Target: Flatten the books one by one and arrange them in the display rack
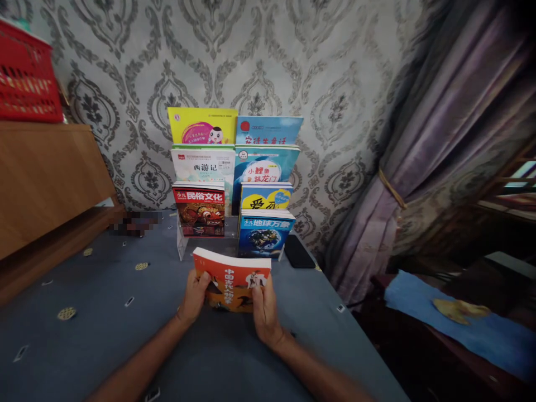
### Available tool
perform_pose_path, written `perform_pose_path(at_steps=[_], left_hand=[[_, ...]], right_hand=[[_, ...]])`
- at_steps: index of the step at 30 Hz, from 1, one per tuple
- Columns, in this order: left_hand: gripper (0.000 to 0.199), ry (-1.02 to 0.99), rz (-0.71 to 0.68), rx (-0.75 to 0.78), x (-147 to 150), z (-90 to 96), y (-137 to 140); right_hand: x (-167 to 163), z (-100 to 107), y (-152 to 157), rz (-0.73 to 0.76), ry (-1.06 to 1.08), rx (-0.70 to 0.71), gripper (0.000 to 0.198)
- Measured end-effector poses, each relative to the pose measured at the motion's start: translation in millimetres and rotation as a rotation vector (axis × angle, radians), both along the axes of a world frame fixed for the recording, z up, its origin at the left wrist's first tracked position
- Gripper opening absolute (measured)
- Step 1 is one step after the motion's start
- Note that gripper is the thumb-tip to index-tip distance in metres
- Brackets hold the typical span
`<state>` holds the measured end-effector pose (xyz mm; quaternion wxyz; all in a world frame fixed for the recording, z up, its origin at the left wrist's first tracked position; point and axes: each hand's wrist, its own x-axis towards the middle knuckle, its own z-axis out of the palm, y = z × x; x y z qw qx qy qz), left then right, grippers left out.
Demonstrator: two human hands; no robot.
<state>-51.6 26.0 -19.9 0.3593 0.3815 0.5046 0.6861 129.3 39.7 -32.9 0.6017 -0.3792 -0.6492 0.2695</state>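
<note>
An orange-red paperback book (232, 285) with white Chinese lettering is held between my two hands, its cover facing me. My left hand (195, 293) grips its left edge with the thumb on the cover. On the opposite edge my right hand (266, 310) is closed in the same way. Just beyond stands a clear tiered book rack (209, 244). It bears a red book (201, 212), a blue book with a globe (263, 237), a yellow-and-blue book (266, 196), a white book (205, 164), a teal book (266, 167), and at the back a yellow book (201, 125) and a light-blue book (270, 129).
A black flat phone-like object (299, 252) lies right of the rack. The grey-blue bed or table cover (104, 324) ends at the right. A wooden cabinet (50, 184) carries a red basket (29, 78) at left. A tied purple curtain (377, 223) hangs at right, near a blue cloth (460, 324).
</note>
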Motion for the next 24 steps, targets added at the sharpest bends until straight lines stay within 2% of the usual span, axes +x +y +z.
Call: perform_pose_path(at_steps=[5, 12, 17, 19, 24], left_hand=[[0.062, -0.005, -0.042, 0.028, 0.6, 1.8, -1.0], [0.063, -0.018, -0.098, 0.046, 1.8, 4.5, -3.9], [0.067, -0.006, 0.004, 0.107, 1.8, 6.6, 0.9], [0.067, 0.009, 0.004, 0.130, 0.5, 10.2, 1.3], [0.068, 0.037, -0.114, 0.105, 2.2, 28.5, -7.5]], right_hand=[[1.9, -0.3, 1.8, 0.070, -0.020, -0.004, 0.034], [5.2, -0.6, 5.9, 0.060, -0.038, 0.017, 0.037], [6.4, 7.0, 7.0, 0.138, -0.042, 0.038, 0.035], [7.6, 11.1, 7.5, 0.123, -0.063, 0.034, 0.036], [11.1, 26.8, 9.6, 0.149, -0.166, 0.072, 0.032]])
